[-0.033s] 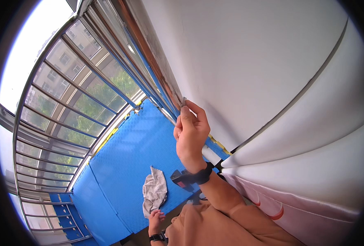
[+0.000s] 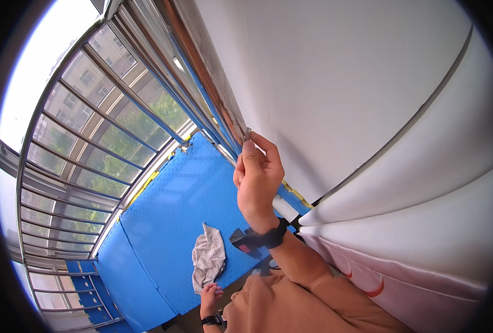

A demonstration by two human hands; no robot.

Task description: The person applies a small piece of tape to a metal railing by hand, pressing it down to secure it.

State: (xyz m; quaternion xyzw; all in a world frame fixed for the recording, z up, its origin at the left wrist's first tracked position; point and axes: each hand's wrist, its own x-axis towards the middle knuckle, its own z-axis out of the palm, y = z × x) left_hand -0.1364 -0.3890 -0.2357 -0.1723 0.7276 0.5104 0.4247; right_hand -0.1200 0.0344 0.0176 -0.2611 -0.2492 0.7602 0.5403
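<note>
My right hand (image 2: 259, 186) is raised at the edge of the white wall. Its thumb and forefinger pinch a small, flat grey piece (image 2: 247, 134), whose kind is too small to make out. The tip of that piece lies against the worn strip beside the brown window frame (image 2: 216, 91). Low in the view, my left hand (image 2: 210, 297) is closed at the near end of a crumpled, pale grey cloth (image 2: 208, 258). The cloth hangs over the blue mat, and the hand partly hides its gripped end. Both wrists wear dark bands, the right one with a black box on it.
A curved metal railing (image 2: 85, 155) and windows run along the left. Blue foam mats (image 2: 146, 244) with yellow edging cover the surface below. The white wall (image 2: 341, 83) fills the upper right, above white fabric (image 2: 424, 194) and a pink cloth (image 2: 402, 277).
</note>
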